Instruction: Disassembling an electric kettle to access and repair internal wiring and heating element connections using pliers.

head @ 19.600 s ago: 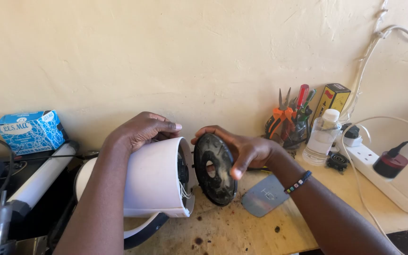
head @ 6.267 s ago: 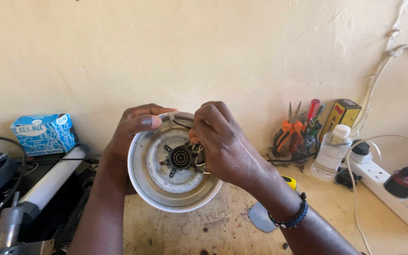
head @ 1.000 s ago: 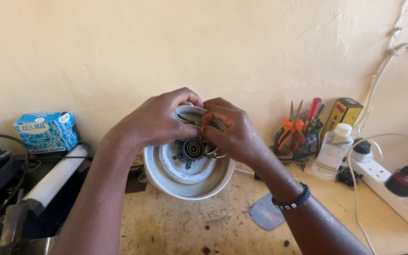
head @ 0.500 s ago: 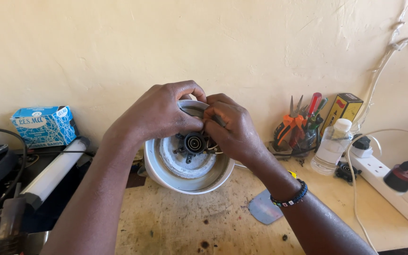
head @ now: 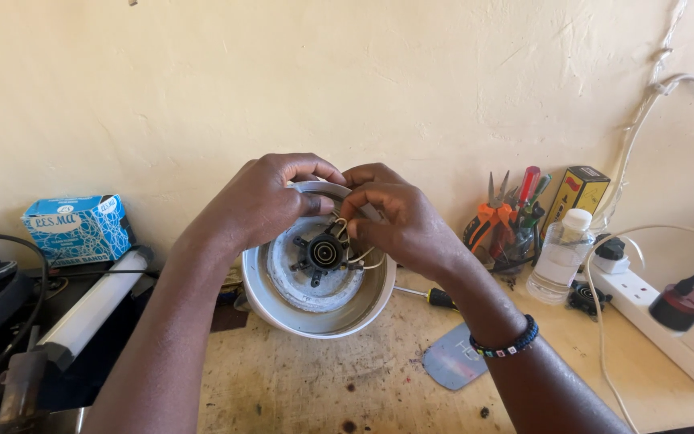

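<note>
Above the bench (head: pixel 299 378), the white kettle base (head: pixel 319 281) faces the camera; both hands pinch its thin wires (head: pixel 357 255) at the upper rim, left hand (head: pixel 263 201) and right hand (head: pixel 399 221) equally near.

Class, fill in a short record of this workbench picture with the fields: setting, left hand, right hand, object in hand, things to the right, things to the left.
setting: wooden workbench against a cream wall
left hand: grips the rim of the white kettle body
right hand: pinches thin wires near the black connector
things to the right: clear bottle, power strip, pliers and screwdrivers
things to the left: blue box, white tube
</note>
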